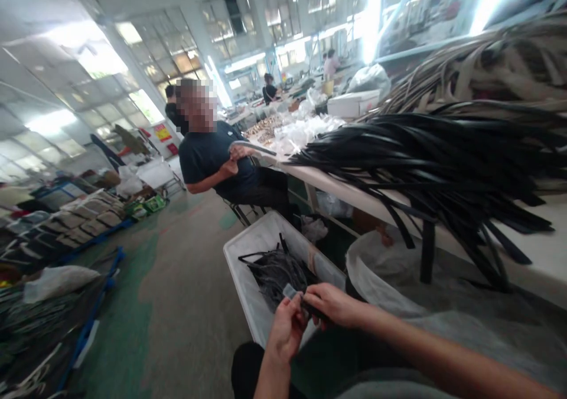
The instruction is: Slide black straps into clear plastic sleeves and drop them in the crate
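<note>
My left hand is closed in a pinch around a small greyish, translucent piece, too blurred to name. Right beside it, my right hand grips a dark strap that meets the piece between my fingers. Both hands are held over the near end of a white plastic bin. Inside the bin lies a heap of black straps. To the right, a large bundle of black strips hangs over the table edge.
A co-worker sits beyond the bin, holding a strip. The white table runs along the right, with beige strips and plastic bags on it. A large translucent sack stands below. Stacked goods line the left floor.
</note>
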Action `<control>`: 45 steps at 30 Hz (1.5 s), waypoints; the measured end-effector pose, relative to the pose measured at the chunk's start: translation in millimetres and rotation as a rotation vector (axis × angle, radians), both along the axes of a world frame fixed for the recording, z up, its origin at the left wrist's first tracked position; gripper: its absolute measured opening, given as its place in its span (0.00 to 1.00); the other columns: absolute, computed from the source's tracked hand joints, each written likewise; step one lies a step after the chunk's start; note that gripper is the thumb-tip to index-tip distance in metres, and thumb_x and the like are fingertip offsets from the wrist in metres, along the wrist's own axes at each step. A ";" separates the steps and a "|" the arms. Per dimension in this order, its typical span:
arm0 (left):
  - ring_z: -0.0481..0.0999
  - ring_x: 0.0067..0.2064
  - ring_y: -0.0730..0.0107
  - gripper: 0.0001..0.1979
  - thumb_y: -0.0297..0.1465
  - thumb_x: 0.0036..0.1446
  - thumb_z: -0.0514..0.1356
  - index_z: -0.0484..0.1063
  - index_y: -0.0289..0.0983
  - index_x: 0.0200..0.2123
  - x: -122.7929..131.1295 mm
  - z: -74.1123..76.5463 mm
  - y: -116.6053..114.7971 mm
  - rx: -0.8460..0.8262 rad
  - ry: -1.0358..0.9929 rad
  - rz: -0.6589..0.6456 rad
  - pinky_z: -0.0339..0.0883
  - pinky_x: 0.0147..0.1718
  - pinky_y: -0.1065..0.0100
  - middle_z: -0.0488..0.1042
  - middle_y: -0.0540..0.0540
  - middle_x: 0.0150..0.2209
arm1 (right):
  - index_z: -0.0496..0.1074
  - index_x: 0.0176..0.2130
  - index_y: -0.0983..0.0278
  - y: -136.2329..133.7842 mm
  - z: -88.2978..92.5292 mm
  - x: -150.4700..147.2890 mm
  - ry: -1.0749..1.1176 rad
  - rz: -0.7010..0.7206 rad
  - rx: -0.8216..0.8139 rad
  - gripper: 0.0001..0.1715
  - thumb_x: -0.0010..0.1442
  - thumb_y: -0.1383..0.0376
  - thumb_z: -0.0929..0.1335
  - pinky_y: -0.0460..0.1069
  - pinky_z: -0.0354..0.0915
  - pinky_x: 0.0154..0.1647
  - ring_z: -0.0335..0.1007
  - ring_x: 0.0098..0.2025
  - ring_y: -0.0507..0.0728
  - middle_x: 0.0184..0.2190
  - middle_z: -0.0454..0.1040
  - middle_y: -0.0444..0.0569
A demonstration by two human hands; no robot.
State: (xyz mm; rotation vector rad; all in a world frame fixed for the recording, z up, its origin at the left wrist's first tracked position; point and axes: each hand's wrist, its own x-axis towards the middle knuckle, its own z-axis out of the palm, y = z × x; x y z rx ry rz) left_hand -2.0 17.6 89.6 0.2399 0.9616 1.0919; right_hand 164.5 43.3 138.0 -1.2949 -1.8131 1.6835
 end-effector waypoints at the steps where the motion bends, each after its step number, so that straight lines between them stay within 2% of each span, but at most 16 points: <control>1: 0.63 0.20 0.86 0.19 0.31 0.37 0.76 0.71 0.33 0.30 -6.5 -0.3 2.0 -0.009 -0.023 0.024 0.62 0.19 0.82 0.64 0.56 0.21 | 0.70 0.35 0.65 2.9 -5.1 3.7 0.022 -0.039 0.035 0.19 0.66 0.58 0.57 0.44 0.61 0.18 0.68 0.20 0.51 0.25 0.73 0.45; 4: 0.63 0.20 0.85 0.16 0.27 0.41 0.74 0.71 0.34 0.32 -18.6 17.5 4.5 -0.030 -0.058 0.051 0.62 0.19 0.81 0.60 0.58 0.18 | 0.76 0.38 0.63 4.4 -5.0 18.5 -0.071 -0.176 0.390 0.14 0.62 0.59 0.64 0.45 0.66 0.29 0.72 0.29 0.52 0.31 0.75 0.47; 7: 0.61 0.18 0.85 0.10 0.27 0.47 0.70 0.71 0.34 0.31 -15.4 43.9 6.5 -0.044 -0.033 -0.045 0.62 0.19 0.81 0.59 0.58 0.17 | 0.77 0.47 0.59 -2.0 11.7 25.6 -0.144 -0.132 0.737 0.16 0.58 0.61 0.69 0.46 0.66 0.37 0.73 0.34 0.53 0.36 0.76 0.47; 11: 0.62 0.20 0.83 0.09 0.25 0.49 0.68 0.69 0.34 0.26 -3.2 51.6 11.4 0.018 -0.030 -0.073 0.61 0.20 0.80 0.63 0.56 0.18 | 0.74 0.52 0.56 -2.7 22.5 17.1 -0.118 0.046 0.961 0.23 0.57 0.71 0.67 0.44 0.65 0.38 0.74 0.46 0.53 0.54 0.73 0.46; 16: 0.71 0.26 0.76 0.05 0.25 0.51 0.65 0.72 0.34 0.32 3.2 51.3 -3.7 0.106 0.021 -0.112 0.70 0.29 0.73 0.72 0.51 0.25 | 0.75 0.51 0.57 -3.0 16.9 7.0 -0.133 0.098 1.087 0.23 0.59 0.74 0.65 0.42 0.63 0.32 0.75 0.41 0.51 0.49 0.77 0.45; 18: 0.77 0.35 0.69 0.03 0.26 0.54 0.61 0.73 0.34 0.34 2.8 51.5 -9.6 0.156 -0.030 -0.129 0.73 0.40 0.64 0.77 0.47 0.31 | 0.76 0.48 0.58 -5.0 18.0 7.3 -0.094 0.056 1.082 0.19 0.60 0.72 0.65 0.42 0.63 0.33 0.75 0.39 0.51 0.44 0.79 0.45; 20: 0.77 0.44 0.62 0.08 0.28 0.58 0.57 0.74 0.34 0.38 0.5 49.9 -9.3 0.169 -0.119 -0.131 0.71 0.48 0.57 0.79 0.42 0.39 | 0.77 0.45 0.60 -9.5 24.3 12.5 -0.023 0.025 1.037 0.14 0.62 0.69 0.66 0.43 0.64 0.34 0.75 0.37 0.51 0.40 0.79 0.46; 23: 0.76 0.49 0.59 0.17 0.35 0.64 0.51 0.73 0.31 0.46 -9.6 43.4 8.8 0.101 -0.193 -0.080 0.70 0.49 0.59 0.77 0.36 0.46 | 0.77 0.41 0.63 -23.5 41.1 31.8 0.089 0.049 0.880 0.10 0.64 0.64 0.66 0.43 0.65 0.35 0.74 0.35 0.51 0.36 0.78 0.48; 27: 0.80 0.41 0.61 0.25 0.41 0.67 0.46 0.70 0.26 0.50 -36.0 35.1 59.3 -0.025 -0.122 0.122 0.75 0.39 0.65 0.79 0.33 0.40 | 0.78 0.38 0.64 -51.0 56.8 63.4 0.117 0.145 0.577 0.13 0.64 0.60 0.66 0.44 0.67 0.36 0.74 0.33 0.51 0.32 0.78 0.47; 30: 0.79 0.32 0.68 0.21 0.37 0.68 0.45 0.70 0.29 0.49 -54.3 37.3 92.1 -0.043 -0.011 0.347 0.74 0.31 0.69 0.78 0.40 0.32 | 0.78 0.36 0.65 -68.3 51.3 72.9 0.102 0.194 0.319 0.15 0.63 0.58 0.67 0.45 0.68 0.36 0.75 0.33 0.52 0.31 0.79 0.48; 32: 0.75 0.25 0.75 0.17 0.34 0.68 0.45 0.70 0.33 0.47 -59.4 42.6 99.9 -0.009 0.027 0.442 0.70 0.26 0.75 0.76 0.47 0.27 | 0.78 0.36 0.67 -73.8 42.4 70.2 0.112 0.221 0.193 0.16 0.62 0.58 0.67 0.45 0.68 0.34 0.74 0.32 0.53 0.31 0.79 0.49; 34: 0.71 0.21 0.79 0.12 0.32 0.67 0.49 0.71 0.36 0.46 -57.1 47.9 93.9 0.077 0.062 0.418 0.65 0.21 0.78 0.73 0.51 0.25 | 0.78 0.37 0.66 -71.9 35.3 63.2 0.128 0.222 0.112 0.16 0.62 0.58 0.67 0.45 0.68 0.28 0.72 0.29 0.53 0.30 0.77 0.50; 36: 0.69 0.21 0.79 0.10 0.33 0.63 0.56 0.71 0.37 0.45 -49.0 50.3 76.0 0.208 0.128 0.295 0.62 0.19 0.78 0.72 0.52 0.25 | 0.78 0.38 0.63 -61.0 34.0 55.1 0.146 0.156 0.065 0.16 0.63 0.56 0.65 0.45 0.65 0.23 0.69 0.25 0.52 0.30 0.77 0.49; 38: 0.68 0.22 0.78 0.14 0.37 0.57 0.62 0.72 0.36 0.44 -38.9 48.5 51.4 0.322 0.200 0.138 0.62 0.20 0.77 0.72 0.51 0.25 | 0.77 0.40 0.62 -41.7 39.0 48.6 0.189 0.024 0.079 0.18 0.64 0.54 0.63 0.43 0.64 0.20 0.66 0.23 0.49 0.37 0.77 0.49; 42: 0.67 0.23 0.78 0.20 0.42 0.52 0.66 0.72 0.36 0.43 -24.6 37.5 2.9 0.349 0.283 -0.080 0.62 0.23 0.76 0.72 0.51 0.25 | 0.77 0.43 0.65 7.7 53.7 42.5 0.337 -0.178 0.176 0.23 0.61 0.51 0.64 0.41 0.68 0.21 0.69 0.30 0.48 0.57 0.69 0.52; 45: 0.67 0.23 0.77 0.20 0.44 0.54 0.64 0.73 0.35 0.44 -21.9 29.6 -21.2 0.328 0.343 -0.208 0.61 0.24 0.75 0.72 0.50 0.25 | 0.78 0.42 0.66 36.5 60.1 40.3 0.406 -0.205 0.166 0.23 0.60 0.50 0.65 0.40 0.68 0.21 0.71 0.37 0.51 0.59 0.68 0.51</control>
